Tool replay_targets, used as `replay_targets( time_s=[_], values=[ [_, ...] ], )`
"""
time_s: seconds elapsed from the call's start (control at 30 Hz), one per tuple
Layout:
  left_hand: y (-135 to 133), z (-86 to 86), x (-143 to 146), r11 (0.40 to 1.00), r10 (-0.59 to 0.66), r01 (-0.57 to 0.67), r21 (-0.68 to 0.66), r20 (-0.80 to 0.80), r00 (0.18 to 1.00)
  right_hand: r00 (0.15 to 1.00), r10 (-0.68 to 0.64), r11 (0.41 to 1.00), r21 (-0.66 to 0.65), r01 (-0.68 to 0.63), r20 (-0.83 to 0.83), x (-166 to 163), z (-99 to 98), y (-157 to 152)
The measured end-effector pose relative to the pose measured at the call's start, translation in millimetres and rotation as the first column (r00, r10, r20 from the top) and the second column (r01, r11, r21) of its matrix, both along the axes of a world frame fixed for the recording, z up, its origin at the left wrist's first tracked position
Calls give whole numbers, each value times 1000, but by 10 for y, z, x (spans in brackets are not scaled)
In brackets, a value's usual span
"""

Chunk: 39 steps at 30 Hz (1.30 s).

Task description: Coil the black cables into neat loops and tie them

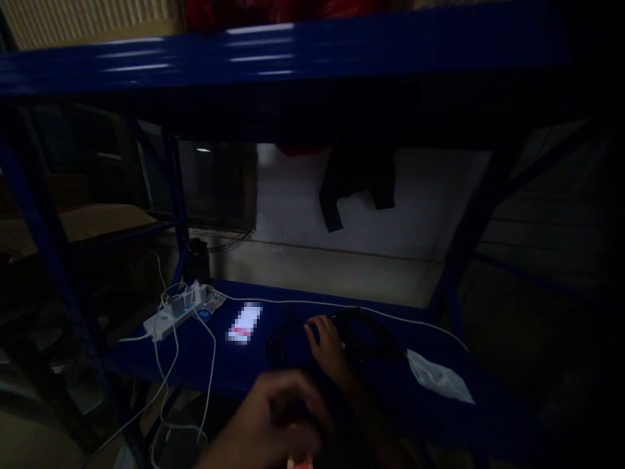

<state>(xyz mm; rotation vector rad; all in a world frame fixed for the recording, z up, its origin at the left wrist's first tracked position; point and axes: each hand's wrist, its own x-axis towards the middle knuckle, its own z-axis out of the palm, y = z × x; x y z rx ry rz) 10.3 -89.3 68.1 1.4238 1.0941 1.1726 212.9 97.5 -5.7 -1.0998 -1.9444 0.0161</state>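
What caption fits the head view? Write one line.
Right hand at black cables on a dim blue shelf, beside a lit phone and power strip.

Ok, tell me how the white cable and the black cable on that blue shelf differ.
The white cable runs stretched out from the power strip toward the right; the black cable lies in loose loops. The white cable shows brightly; the black cable almost vanishes in the dark. The right hand rests at the black cable, apart from the white cable. Both lie on the blue shelf.
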Motion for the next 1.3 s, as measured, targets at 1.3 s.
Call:
replay_targets(
  time_s=[1.3],
  values=[
    [1570, -1061, -210, 928, 141, 41, 369, -452, 881, 917, -45, 987, -159, -21, -397, 314, -605, -162]
  ],
)
